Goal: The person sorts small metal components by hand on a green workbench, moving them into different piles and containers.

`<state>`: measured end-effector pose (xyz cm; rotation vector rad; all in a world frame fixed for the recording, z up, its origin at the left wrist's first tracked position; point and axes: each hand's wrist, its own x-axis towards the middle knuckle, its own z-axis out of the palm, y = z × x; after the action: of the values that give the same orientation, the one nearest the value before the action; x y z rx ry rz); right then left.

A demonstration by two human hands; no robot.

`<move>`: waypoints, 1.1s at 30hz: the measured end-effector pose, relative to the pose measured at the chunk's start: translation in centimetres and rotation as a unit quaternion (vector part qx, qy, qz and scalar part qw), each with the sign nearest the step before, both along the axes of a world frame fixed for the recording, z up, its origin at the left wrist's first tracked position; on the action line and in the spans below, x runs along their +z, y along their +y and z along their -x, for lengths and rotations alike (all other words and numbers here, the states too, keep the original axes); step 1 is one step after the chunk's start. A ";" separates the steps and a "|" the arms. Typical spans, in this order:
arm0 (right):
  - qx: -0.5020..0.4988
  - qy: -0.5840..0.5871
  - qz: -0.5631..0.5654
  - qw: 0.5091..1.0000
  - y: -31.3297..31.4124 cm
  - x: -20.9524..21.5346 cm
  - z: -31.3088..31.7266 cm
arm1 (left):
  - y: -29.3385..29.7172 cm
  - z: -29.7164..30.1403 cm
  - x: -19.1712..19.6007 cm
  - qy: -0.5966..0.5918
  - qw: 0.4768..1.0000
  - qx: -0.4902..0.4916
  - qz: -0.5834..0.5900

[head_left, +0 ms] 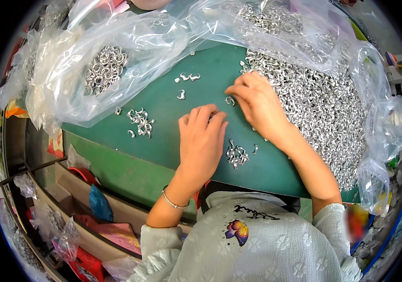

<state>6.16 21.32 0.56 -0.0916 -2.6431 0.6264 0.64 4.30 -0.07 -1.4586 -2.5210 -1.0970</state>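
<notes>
My left hand (200, 141) is over the middle of the green table with its fingers curled inward; whatever they may hold is hidden. To its right, my right hand (260, 105) has its fingers bent and drawn together at the edge of a large heap of small curved silver metal pieces (323, 113). Just below its fingertips shows one curved silver piece (229, 100); whether they touch it I cannot tell. A small pile of curved pieces (237, 154) lies near the table's front edge, and another pile (141, 122) is farther left. Several loose pieces (189, 76) lie beyond my left hand.
A clear plastic bag (158, 47) at the far left holds silver rings (105, 69). More clear plastic (375, 94) edges the heap on the right. Below the green table (163, 150), at left, an open drawer (69, 188) contains a blue bag (100, 203) and pink packaging.
</notes>
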 end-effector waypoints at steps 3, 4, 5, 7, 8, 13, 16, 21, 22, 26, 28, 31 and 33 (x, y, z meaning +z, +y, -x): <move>-0.009 -0.051 -0.059 0.997 -1.2 -0.1 -0.1 | 0.0 0.1 -0.5 0.017 0.999 0.011 0.028; -0.008 -0.058 -0.093 0.994 -1.3 -0.4 -0.1 | -0.1 0.2 -0.6 0.023 0.999 0.011 0.041; 0.003 -0.064 -0.104 0.993 -1.2 -0.7 -0.1 | 0.1 0.2 -0.7 0.023 0.999 0.015 0.038; -0.002 -0.075 -0.132 0.988 -0.8 -0.5 -0.1 | 0.3 0.3 -0.2 0.029 0.999 0.000 0.022; -0.007 -0.060 -0.116 0.991 -0.5 -1.3 -0.1 | 0.6 0.7 -0.8 0.013 1.000 -0.009 0.006; 0.007 0.048 -0.061 0.997 -0.4 -2.1 1.7 | -0.4 1.8 -2.3 0.003 1.000 -0.011 -0.004; -0.027 0.084 -0.072 0.994 -0.3 -3.9 1.2 | 0.2 1.5 -2.9 0.066 0.997 -0.038 -0.022; -0.001 0.204 0.045 0.978 -0.2 3.3 -5.2 | -0.7 1.2 0.2 0.107 0.994 -0.009 0.018; -0.014 0.254 0.059 0.965 0.3 4.6 -7.5 | -1.4 2.0 -0.8 0.125 0.992 -0.007 0.022; -0.106 0.306 0.146 0.935 3.9 8.4 -15.7 | -2.6 2.9 -1.8 0.144 0.989 0.009 0.012; -0.184 0.324 0.167 0.913 6.0 10.4 -20.4 | -2.6 3.5 -2.0 0.157 0.987 0.028 0.034; -0.328 0.389 0.138 0.849 8.4 13.6 -30.2 | -2.2 3.2 -1.7 0.158 0.987 0.008 0.003; -0.384 0.428 0.143 0.806 8.0 15.3 -36.9 | -3.1 3.5 -1.9 0.189 0.982 0.023 0.002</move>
<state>43.05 29.37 15.86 -0.7368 -1.4295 0.5691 -2.81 1.19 -2.00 -1.4394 -2.2770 -0.7239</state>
